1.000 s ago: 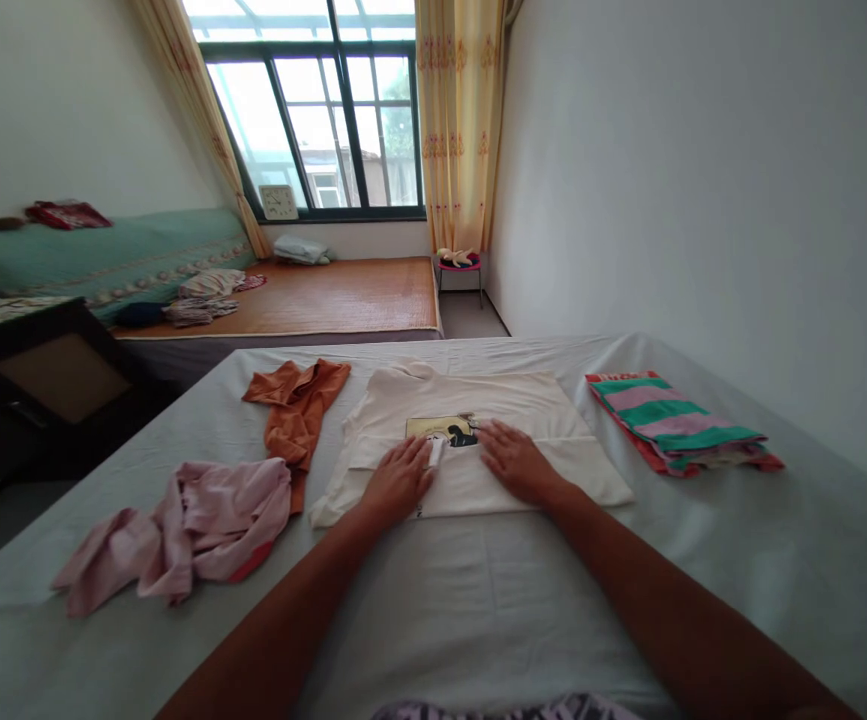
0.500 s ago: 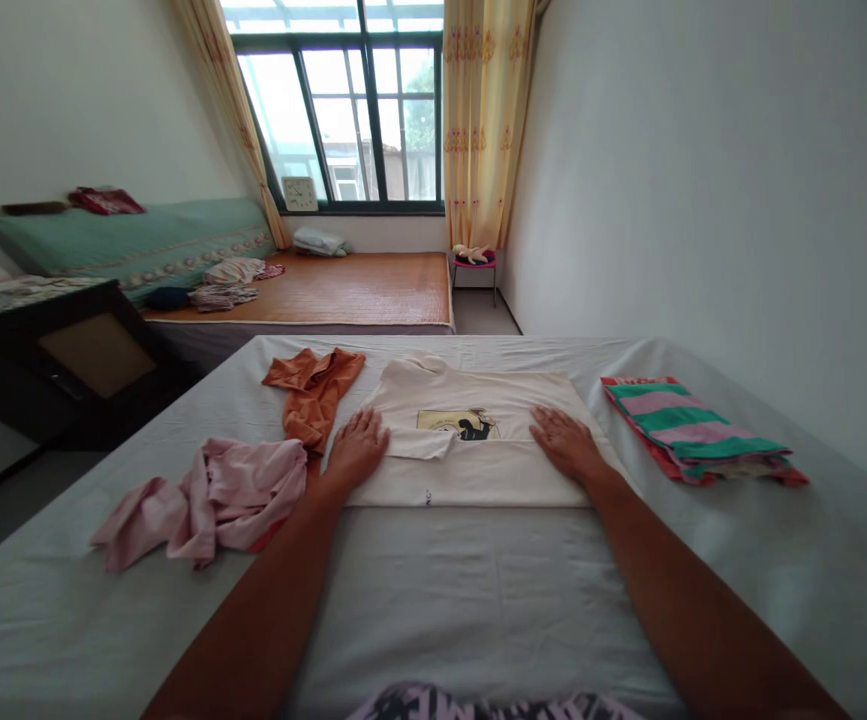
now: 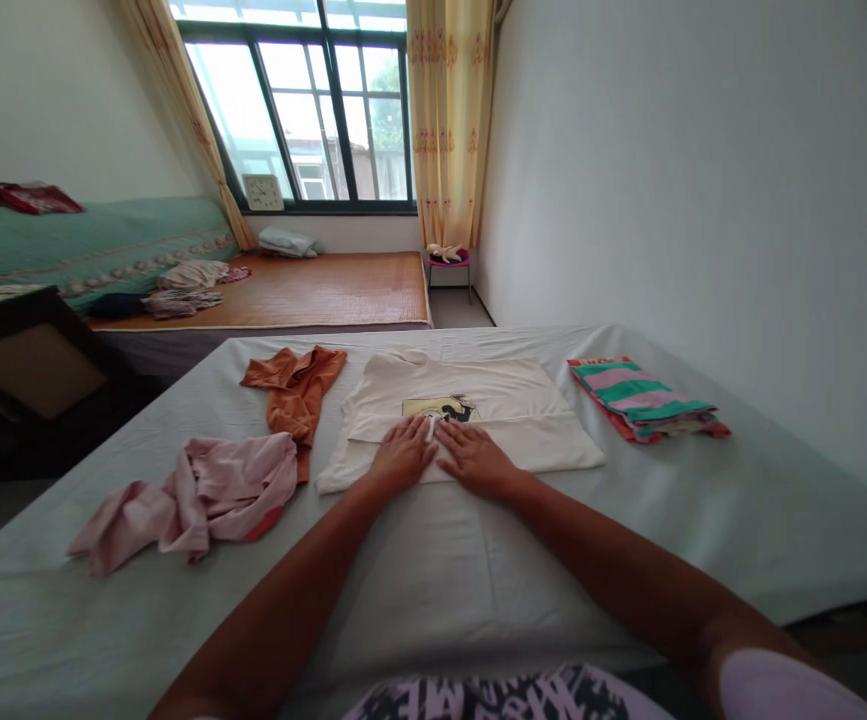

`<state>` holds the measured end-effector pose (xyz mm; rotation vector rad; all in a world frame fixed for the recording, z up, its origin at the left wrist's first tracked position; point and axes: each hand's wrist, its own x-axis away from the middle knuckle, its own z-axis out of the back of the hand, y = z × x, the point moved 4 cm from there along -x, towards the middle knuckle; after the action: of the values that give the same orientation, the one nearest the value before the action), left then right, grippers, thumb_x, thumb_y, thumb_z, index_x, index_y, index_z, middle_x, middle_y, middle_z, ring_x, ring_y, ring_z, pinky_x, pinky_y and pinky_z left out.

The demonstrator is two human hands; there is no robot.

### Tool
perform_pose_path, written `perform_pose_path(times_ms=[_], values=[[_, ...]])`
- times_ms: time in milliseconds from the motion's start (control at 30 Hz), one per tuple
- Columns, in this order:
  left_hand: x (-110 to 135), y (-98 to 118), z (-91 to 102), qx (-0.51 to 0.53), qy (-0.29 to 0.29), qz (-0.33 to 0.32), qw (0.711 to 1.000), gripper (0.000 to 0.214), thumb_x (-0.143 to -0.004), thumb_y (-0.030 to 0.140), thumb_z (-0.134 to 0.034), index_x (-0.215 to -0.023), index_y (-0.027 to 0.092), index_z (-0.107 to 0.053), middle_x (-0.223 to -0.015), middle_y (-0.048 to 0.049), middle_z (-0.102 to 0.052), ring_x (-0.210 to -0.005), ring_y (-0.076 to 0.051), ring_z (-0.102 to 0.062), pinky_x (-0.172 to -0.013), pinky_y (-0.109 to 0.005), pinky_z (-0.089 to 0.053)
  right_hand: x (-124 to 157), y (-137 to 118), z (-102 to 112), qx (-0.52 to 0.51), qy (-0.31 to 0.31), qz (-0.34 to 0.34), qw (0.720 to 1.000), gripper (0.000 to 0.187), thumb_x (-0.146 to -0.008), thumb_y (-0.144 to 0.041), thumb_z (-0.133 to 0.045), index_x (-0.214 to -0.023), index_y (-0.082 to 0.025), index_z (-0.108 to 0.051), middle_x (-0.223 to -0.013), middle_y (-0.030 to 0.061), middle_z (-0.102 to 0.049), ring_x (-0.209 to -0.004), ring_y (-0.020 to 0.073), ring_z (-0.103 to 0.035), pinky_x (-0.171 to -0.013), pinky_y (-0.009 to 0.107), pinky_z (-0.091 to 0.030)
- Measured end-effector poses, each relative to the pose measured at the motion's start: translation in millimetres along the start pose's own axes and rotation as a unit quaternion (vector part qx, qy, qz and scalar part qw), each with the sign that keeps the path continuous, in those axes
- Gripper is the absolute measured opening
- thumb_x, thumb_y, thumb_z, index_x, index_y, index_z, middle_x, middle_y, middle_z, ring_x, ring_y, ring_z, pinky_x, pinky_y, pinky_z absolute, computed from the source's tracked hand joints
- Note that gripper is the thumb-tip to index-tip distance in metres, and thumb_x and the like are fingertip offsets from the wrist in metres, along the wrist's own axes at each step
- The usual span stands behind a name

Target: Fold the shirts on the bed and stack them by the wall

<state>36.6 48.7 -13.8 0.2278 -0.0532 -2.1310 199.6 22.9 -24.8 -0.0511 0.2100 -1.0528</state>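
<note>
A cream T-shirt with a yellow and black print lies spread on the pale sheet, its near part folded over toward the print. My left hand rests flat on the folded part, just left of the middle. Close beside it, my right hand also lies flat on the cloth, fingers pointing away from me. Both hands are open and only press on the fabric. The palms hide part of the fold and the lower edge of the print.
Left of the shirt lie a rumpled orange garment and a crumpled pink garment. On the right is a folded stack with a green and pink striped top. Beyond stands another bed with a brown mat; a dark cabinet is at left.
My hands have moved inward from the two sides of the shirt to its middle, and slightly nearer to me. The camera view has shifted a little to the right.
</note>
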Motion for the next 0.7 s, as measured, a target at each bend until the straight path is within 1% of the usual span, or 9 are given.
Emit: perform_pose_path(times_ms=[33,100,200,300,433,500,567,633,700], values=[[1.1,0.5,-3.5,-0.003,-0.011,-0.001,1.000,0.056,-0.096,0.045,-0.031,-0.145,0.019,-0.037,-0.152,-0.0079,-0.036,-0.142,-0.023,-0.029,-0.115,-0.041,-0.023,1.5,-1.9,-2.4,-0.004,-0.012,-0.002,1.000,0.062,-0.097,-0.055,-0.022,-0.151,-0.025,-0.028,-0.156,0.0026,-0.028,-0.144,0.0202,-0.023,-0.116,0.041,-0.018],[3.4,-7.7,-6.2,-0.011,-0.022,0.011,1.000,0.057,-0.097,0.048,-0.028,-0.146,0.021,-0.036,-0.154,-0.0067,-0.034,-0.142,-0.023,-0.027,-0.115,-0.042,-0.022,9.2,14.0,-2.4,-0.002,-0.030,-0.037,0.999,0.063,-0.097,-0.056,-0.019,-0.152,-0.026,-0.024,-0.156,0.0014,-0.027,-0.144,0.0194,-0.021,-0.117,0.042,-0.017],[5.0,-27.4,-3.4,-0.020,-0.030,0.040,0.999,0.058,-0.097,0.052,-0.024,-0.145,0.023,-0.038,-0.154,-0.0063,-0.033,-0.143,-0.024,-0.025,-0.115,-0.044,-0.020,31.3,66.6,5.8,0.024,-0.045,-0.116,0.992,0.061,-0.097,-0.054,-0.017,-0.152,-0.027,-0.024,-0.157,0.0006,-0.025,-0.145,0.0192,-0.019,-0.117,0.043,-0.016],[3.9,-38.2,0.3,-0.020,-0.036,0.057,0.998,0.060,-0.095,0.057,-0.025,-0.145,0.026,-0.039,-0.154,-0.0056,-0.032,-0.143,-0.025,-0.024,-0.115,-0.047,-0.018,61.2,122.4,14.6,0.060,-0.045,-0.211,0.975,0.058,-0.098,-0.051,-0.017,-0.151,-0.029,-0.025,-0.157,-0.0005,-0.024,-0.145,0.0195,-0.020,-0.116,0.045,-0.016],[1.4,-40.3,2.9,0.007,-0.039,0.071,0.997,0.058,-0.097,0.054,-0.017,-0.144,0.030,-0.041,-0.154,-0.0030,-0.032,-0.144,-0.023,-0.024,-0.116,-0.046,-0.017,94.6,168.3,20.2,0.083,-0.015,-0.299,0.950,0.058,-0.098,-0.048,-0.016,-0.150,-0.026,-0.029,-0.156,-0.0005,-0.027,-0.144,0.0194,-0.022,-0.116,0.043,-0.018],[0.8,-41.9,4.4,0.031,-0.039,0.077,0.996,0.058,-0.099,0.049,-0.009,-0.140,0.034,-0.047,-0.153,-0.0005,-0.035,-0.143,-0.021,-0.026,-0.115,-0.045,-0.019,101.5,177.5,20.9,0.086,-0.003,-0.319,0.944,0.057,-0.099,-0.046,-0.016,-0.150,-0.025,-0.029,-0.156,0.0002,-0.028,-0.143,0.0193,-0.024,-0.116,0.042,-0.020],[0.9,-44.1,5.9,0.050,-0.039,0.070,0.996,0.058,-0.099,0.047,-0.007,-0.135,0.037,-0.052,-0.150,0.0018,-0.040,-0.142,-0.020,-0.028,-0.115,-0.044,-0.020,100.8,178.6,21.8,0.089,-0.005,-0.343,0.935,0.056,-0.098,-0.044,-0.018,-0.149,-0.024,-0.030,-0.156,0.0018,-0.029,-0.142,0.0217,-0.025,-0.114,0.046,-0.023],[1.8,-45.7,7.4,0.049,-0.033,0.049,0.997,0.051,-0.099,0.047,-0.016,-0.133,0.040,-0.054,-0.149,0.0029,-0.042,-0.141,-0.022,-0.029,-0.114,-0.046,-0.021,91.2,169.5,25.0,0.103,-0.003,-0.357,0.928,0.054,-0.098,-0.039,-0.022,-0.147,-0.022,-0.035,-0.155,0.0051,-0.031,-0.142,0.0255,-0.025,-0.112,0.053,-0.022],[3.0,-45.9,8.6,0.035,-0.023,0.027,0.999,0.044,-0.097,0.047,-0.028,-0.133,0.042,-0.053,-0.149,0.0025,-0.042,-0.140,-0.024,-0.031,-0.114,-0.048,-0.021,70.3,147.0,29.2,0.118,0.018,-0.316,0.941,0.052,-0.097,-0.033,-0.026,-0.146,-0.020,-0.038,-0.154,0.0080,-0.032,-0.143,0.0272,-0.023,-0.112,0.055,-0.020]])
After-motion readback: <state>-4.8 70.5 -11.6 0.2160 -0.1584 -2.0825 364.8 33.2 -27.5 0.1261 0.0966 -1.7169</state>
